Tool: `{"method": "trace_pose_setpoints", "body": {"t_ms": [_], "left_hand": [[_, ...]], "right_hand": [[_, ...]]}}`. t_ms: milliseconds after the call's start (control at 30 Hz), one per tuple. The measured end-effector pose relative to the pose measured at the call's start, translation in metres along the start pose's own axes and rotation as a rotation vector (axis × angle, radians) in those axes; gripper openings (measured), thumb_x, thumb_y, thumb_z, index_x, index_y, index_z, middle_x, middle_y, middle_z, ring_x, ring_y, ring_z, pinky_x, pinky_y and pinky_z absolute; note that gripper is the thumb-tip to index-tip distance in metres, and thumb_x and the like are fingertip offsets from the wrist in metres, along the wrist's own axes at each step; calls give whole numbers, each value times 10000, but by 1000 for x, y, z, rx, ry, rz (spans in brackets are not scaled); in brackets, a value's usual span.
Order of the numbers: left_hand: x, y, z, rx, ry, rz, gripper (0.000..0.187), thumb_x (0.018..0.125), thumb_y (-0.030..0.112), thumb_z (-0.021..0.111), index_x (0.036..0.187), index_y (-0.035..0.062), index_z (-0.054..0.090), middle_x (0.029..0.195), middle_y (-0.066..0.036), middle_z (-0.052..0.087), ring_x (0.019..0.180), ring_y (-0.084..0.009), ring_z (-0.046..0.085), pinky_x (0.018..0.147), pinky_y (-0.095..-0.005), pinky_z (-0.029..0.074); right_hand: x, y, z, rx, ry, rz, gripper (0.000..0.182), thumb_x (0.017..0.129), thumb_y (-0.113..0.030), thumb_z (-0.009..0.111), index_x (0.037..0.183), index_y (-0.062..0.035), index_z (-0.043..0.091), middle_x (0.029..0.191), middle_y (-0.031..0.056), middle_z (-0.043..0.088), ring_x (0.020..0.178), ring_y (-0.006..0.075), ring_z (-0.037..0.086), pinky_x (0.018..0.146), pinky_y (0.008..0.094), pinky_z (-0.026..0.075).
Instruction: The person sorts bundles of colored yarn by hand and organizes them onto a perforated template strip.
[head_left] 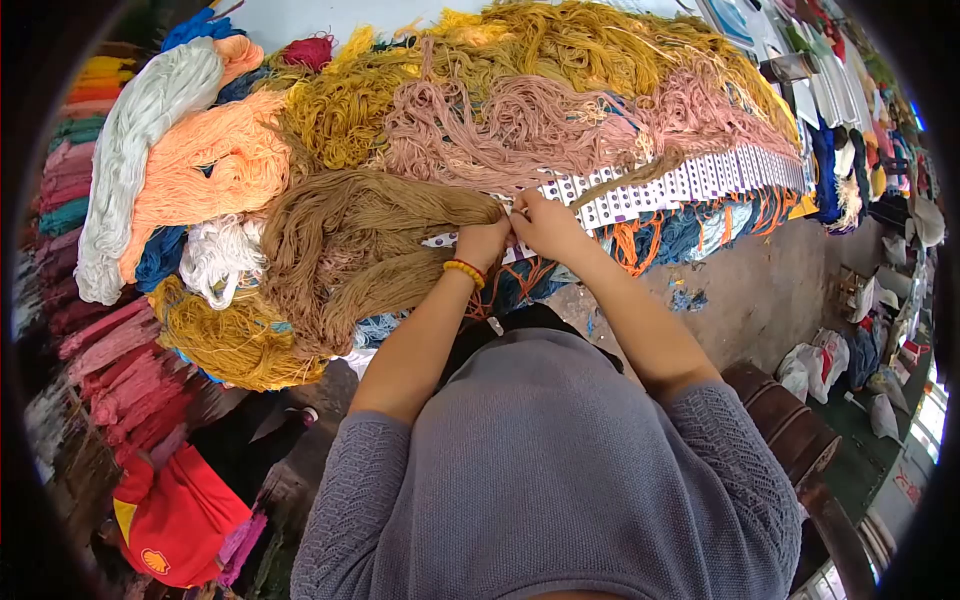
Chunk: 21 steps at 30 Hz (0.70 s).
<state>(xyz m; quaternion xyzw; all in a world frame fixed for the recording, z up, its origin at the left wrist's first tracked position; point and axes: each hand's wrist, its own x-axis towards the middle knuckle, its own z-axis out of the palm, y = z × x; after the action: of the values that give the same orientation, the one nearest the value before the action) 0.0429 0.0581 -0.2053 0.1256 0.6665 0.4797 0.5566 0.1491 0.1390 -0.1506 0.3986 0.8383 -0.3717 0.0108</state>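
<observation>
A thick hank of brown yarn lies on the heap, its narrow end reaching my hands. My left hand, with a yellow bead bracelet at the wrist, is closed at that end. Right beside it, my right hand pinches with thumb and fingers. What lies between those fingertips is too small to make out. Under and beyond both hands runs a long row of overlapping white cards with dark punched holes. A loose brown strand lies across the cards to the right.
Pink yarn and mustard yarn are heaped behind the cards. Peach and pale grey hanks hang at the left. Blue and orange yarn hangs along the front edge. A red garment is at lower left.
</observation>
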Motion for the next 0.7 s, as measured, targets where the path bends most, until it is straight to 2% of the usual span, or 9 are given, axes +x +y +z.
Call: {"method": "trace_pose_setpoints", "body": {"t_ms": [100,133,167,233,400,500,600,667,700], "left_hand": [[-2,4,-19,265,48,45,142,748,102,565,695,-30,566,579,-58,560,486,-108,528,455,-235,422],[-9,13,-29,217,18,-118,268,689,197,630,689,-68,592,598,-93,592,545,-133,576,517,-274,457],[-4,5,-36,219,19,-118,268,689,197,630,689,-68,592,598,-93,592,545,-133,576,517,-274,457],[8,-21,-47,267,15,79,248,678,172,643,682,-70,590,604,-94,594,533,-136,574,492,-274,454],[-2,-3,-39,141,-45,85,248,679,163,657,725,-74,600,644,-99,605,532,-132,574,491,-270,460],[1,-5,-34,146,24,78,255,665,153,680,764,-68,600,675,-94,606,568,-127,578,515,-261,460],[-8,0,-25,290,177,223,229,684,132,684,793,-51,602,703,-79,607,612,-125,581,547,-245,457],[-28,17,-18,-139,73,99,192,722,138,664,806,-26,611,711,-54,604,633,-131,573,571,-234,450],[-29,20,-25,-198,-72,-29,158,765,137,636,823,-9,615,718,-30,593,617,-126,555,548,-235,444]], "right_hand": [[-4,2,-8,49,-56,112,282,760,-248,536,947,-44,478,770,193,600,749,352,583,679,432,454],[-4,9,-6,54,-52,114,282,759,-243,536,954,-48,477,778,184,602,754,350,584,679,428,456],[-3,15,-3,59,-49,115,282,759,-238,536,962,-52,475,786,175,603,758,347,584,678,423,458],[-2,18,1,74,-46,96,273,757,-229,541,961,-58,482,799,166,604,759,342,585,670,417,460],[-5,22,4,138,24,43,238,751,-195,562,931,-53,497,785,157,602,742,327,588,650,404,462],[-6,23,7,156,62,15,234,752,-183,568,936,-55,501,782,151,600,731,324,586,644,400,462],[-8,23,8,162,74,26,231,755,-175,566,943,-53,507,812,152,594,745,321,583,647,392,462],[-10,28,14,154,99,-4,226,760,-169,558,949,-54,511,851,151,586,767,324,576,657,395,459],[-12,24,12,165,102,19,220,765,-166,552,955,-64,511,864,151,581,776,331,569,666,400,456]]}}
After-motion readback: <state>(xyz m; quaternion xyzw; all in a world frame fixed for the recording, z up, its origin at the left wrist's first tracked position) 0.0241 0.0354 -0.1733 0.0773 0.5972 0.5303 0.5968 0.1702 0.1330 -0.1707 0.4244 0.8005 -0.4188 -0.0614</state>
